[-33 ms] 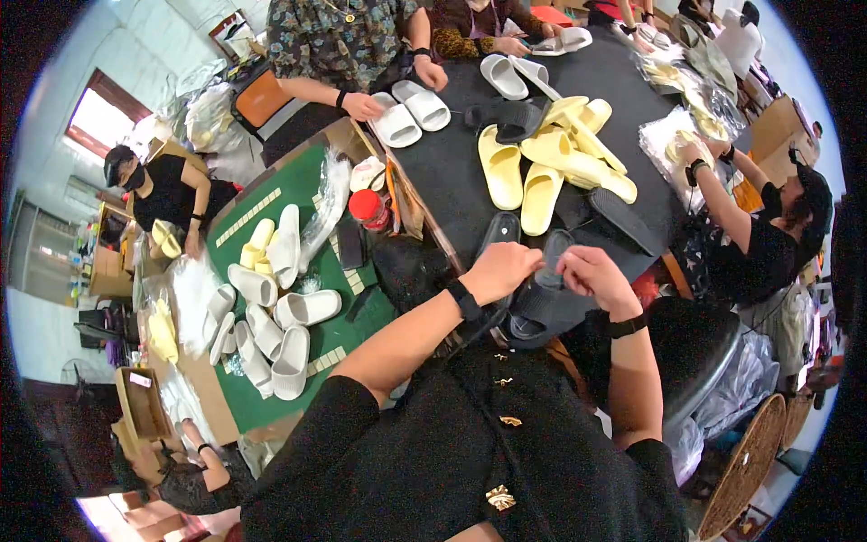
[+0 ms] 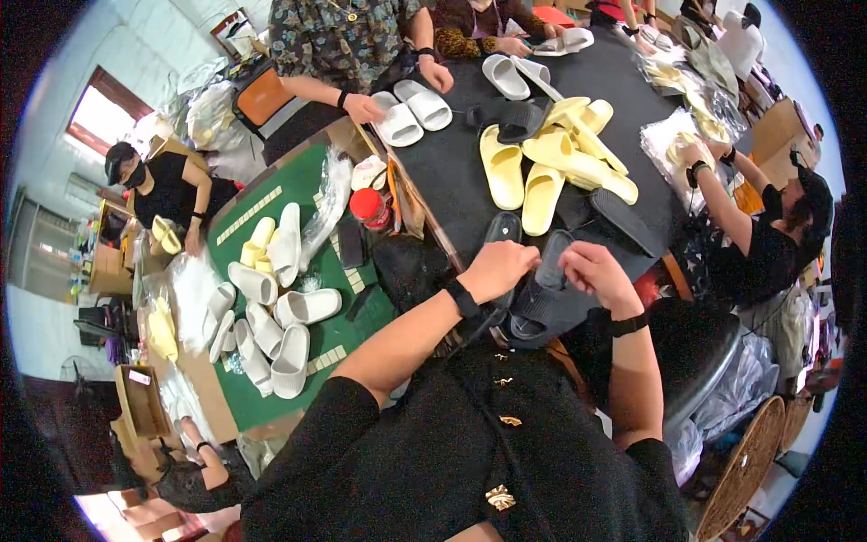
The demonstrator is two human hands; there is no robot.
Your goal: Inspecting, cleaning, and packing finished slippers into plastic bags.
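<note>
A pair of black slippers lies at the near edge of the black table (image 2: 452, 172). My left hand (image 2: 501, 271) is over the left slipper (image 2: 503, 226), thumb and fingers pinched together. To its right, my right hand (image 2: 591, 274) is curled beside the right slipper (image 2: 553, 256), its fingertips bent inward. A narrow gap separates the two hands above that slipper. Whatever the fingers hold, if anything, is too small to make out. Beyond my hands sits a pile of yellow slippers (image 2: 543, 199), with another black slipper (image 2: 623, 221) next to it.
A green table (image 2: 298, 361) on the left carries several white slippers (image 2: 291, 361) and a red-lidded jar (image 2: 368, 208). White slippers (image 2: 396, 120) lie before a person opposite. At right, a co-worker's hands (image 2: 700, 158) handle bagged yellow slippers. Plastic bags and a round woven tray (image 2: 745, 470) stand lower right.
My right fingertips have shifted slightly right, widening the gap between my hands a little. The slippers lie as before.
</note>
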